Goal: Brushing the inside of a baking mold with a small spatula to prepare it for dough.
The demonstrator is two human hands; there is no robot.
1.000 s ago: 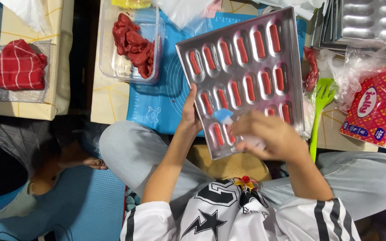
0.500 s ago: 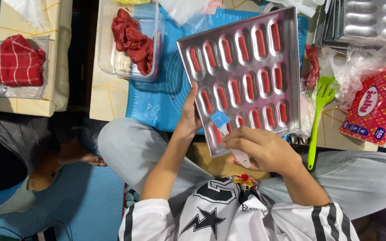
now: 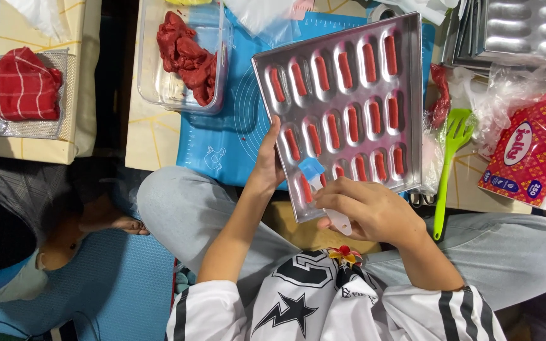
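Observation:
A metal baking tray (image 3: 412, 107) with several oblong wells, each holding a strip of red dough, is tilted up over my lap. My left hand (image 3: 268, 165) grips its near left edge from below. My right hand (image 3: 364, 207) holds a small spatula (image 3: 316, 173) with a blue blade and white handle, its blade resting on a well in the tray's nearest row. The blade partly hides that well.
A clear tub of red dough (image 3: 181, 53) sits on a blue mat (image 3: 229, 145). A green slotted spatula (image 3: 450, 158), a red tissue pack (image 3: 526, 158) and stacked metal trays (image 3: 519, 31) lie right. A red cloth in a tray (image 3: 23, 88) is far left. Another person's leg (image 3: 105, 218) lies at left.
My right hand has slid down and right along the tray's near row with the spatula. The tray has barely shifted in my left hand.

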